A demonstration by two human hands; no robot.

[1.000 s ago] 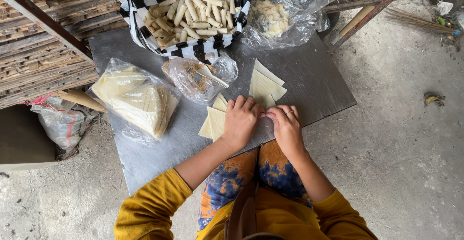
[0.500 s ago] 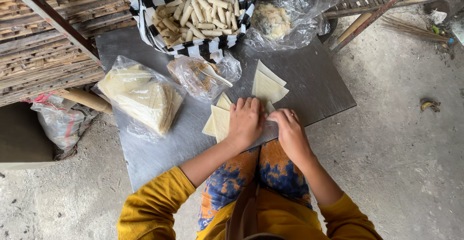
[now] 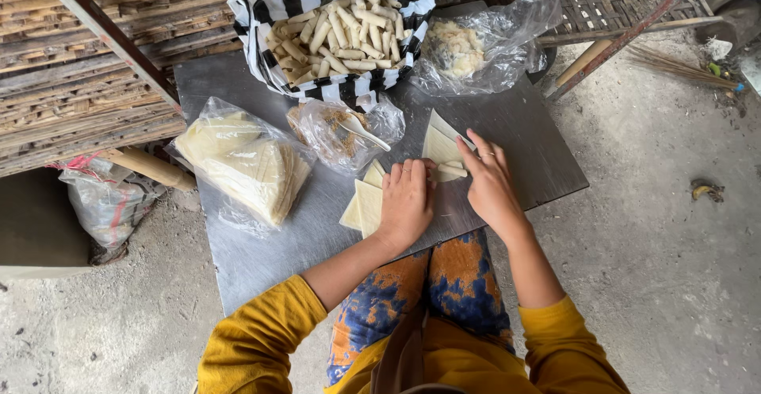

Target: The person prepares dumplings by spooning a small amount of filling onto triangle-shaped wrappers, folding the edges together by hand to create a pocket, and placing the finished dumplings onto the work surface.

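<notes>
I'm seeing pale cream wrapper sheets [image 3: 366, 204] on a dull grey metal table [image 3: 269, 243], and the rolled pieces [image 3: 341, 25] up top are the same cream, heaped on a bold black-and-white striped cloth [image 3: 349, 89]. The sleeves [image 3: 261, 346] are mustard yellow, and the trousers [image 3: 452, 279] are blotched orange and deep blue, tie-dye style. The clear bag [image 3: 337, 128] in the middle holds a brownish filling, I think, though the plastic glare makes that shade hard to call.
</notes>
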